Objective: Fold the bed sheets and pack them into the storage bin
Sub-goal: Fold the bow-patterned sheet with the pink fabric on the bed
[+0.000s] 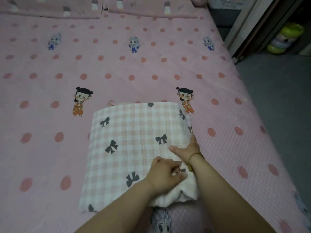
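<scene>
Head camera is showing me the pink dotted bed cover (117, 68) filling nearly the whole frame. On it, close to the near edge, the folded checked sheet (134, 140) with black bows is lying flat. Its long axis is running away from me toward the pillows (148, 7), and its layered ends are facing me. The left hand (165, 174) is resting on the sheet's near right corner with fingers bent; I cannot tell whether they are pinching cloth. The right hand (189, 148) is pressing, released and straight-fingered, against the sheet's right side, its fingertips hiding behind the fold. A gold bracelet (193, 156) is circling that wrist.
</scene>
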`<state>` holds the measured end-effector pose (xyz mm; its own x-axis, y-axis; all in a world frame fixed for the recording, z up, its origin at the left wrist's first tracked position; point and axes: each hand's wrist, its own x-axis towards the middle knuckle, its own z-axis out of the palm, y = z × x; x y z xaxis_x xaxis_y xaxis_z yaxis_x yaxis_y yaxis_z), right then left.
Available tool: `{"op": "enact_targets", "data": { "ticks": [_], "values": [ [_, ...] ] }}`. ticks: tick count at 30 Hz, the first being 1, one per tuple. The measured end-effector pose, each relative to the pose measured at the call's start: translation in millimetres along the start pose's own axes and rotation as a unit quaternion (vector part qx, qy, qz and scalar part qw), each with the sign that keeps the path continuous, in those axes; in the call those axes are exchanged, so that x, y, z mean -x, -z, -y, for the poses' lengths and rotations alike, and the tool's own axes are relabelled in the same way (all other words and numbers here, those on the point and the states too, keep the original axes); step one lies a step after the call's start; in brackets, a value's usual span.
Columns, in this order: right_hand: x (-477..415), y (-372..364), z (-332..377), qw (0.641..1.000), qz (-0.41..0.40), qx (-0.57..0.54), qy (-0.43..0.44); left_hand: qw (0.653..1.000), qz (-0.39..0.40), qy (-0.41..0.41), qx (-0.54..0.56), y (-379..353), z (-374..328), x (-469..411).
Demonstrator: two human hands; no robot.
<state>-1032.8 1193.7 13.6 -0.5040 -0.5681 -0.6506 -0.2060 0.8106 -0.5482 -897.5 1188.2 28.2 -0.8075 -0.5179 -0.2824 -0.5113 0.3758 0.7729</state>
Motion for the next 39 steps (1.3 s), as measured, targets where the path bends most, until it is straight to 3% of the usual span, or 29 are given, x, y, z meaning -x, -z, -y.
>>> {"op": "enact_targets", "data": {
  "ticks": [2, 4, 6, 9, 14, 18, 22, 26, 31, 35, 39],
  "values": [
    [-10, -2, -13, 1.000, -0.002, -0.017, -0.014, 0.999, -0.052, 0.000, -0.005, 17, 23, 15],
    [-19, -3, -17, 0.999, 0.007, -0.033, -0.025, 0.969, -0.199, 0.030, -0.146, 35, 55, 28],
    [-24, -4, -17, 0.998, 0.022, -0.052, -0.039, 0.937, -0.224, 0.148, -0.224, 59, 73, 35],
    [-32, -5, -15, 0.996, 0.036, -0.054, -0.057, 0.911, -0.215, 0.332, -0.119, 79, 95, 32],
    [-45, -6, -15, 0.995, 0.042, -0.045, -0.072, 0.879, -0.247, 0.408, 0.005, 86, 119, 27],
    [-47, -7, -16, 0.995, 0.045, -0.049, -0.070, 0.846, -0.285, 0.389, 0.227, 97, 142, 35],
    [-48, -5, -15, 0.995, 0.043, -0.062, -0.064, 0.810, -0.210, 0.391, 0.384, 108, 147, 43],
    [-45, -1, -18, 0.993, 0.023, -0.109, -0.048, 0.792, -0.224, 0.400, 0.403, 109, 137, 43],
    [-18, 5, -15, 0.981, 0.059, -0.179, -0.045, 0.773, -0.282, 0.343, 0.454, 104, 104, 52],
    [13, -6, -10, 0.964, 0.117, -0.239, -0.009, 0.792, -0.289, 0.301, 0.446, 106, 84, 67],
    [39, -38, -17, 0.964, 0.142, -0.225, 0.017, 0.810, -0.301, 0.302, 0.402, 116, 86, 110]
  ]
}}
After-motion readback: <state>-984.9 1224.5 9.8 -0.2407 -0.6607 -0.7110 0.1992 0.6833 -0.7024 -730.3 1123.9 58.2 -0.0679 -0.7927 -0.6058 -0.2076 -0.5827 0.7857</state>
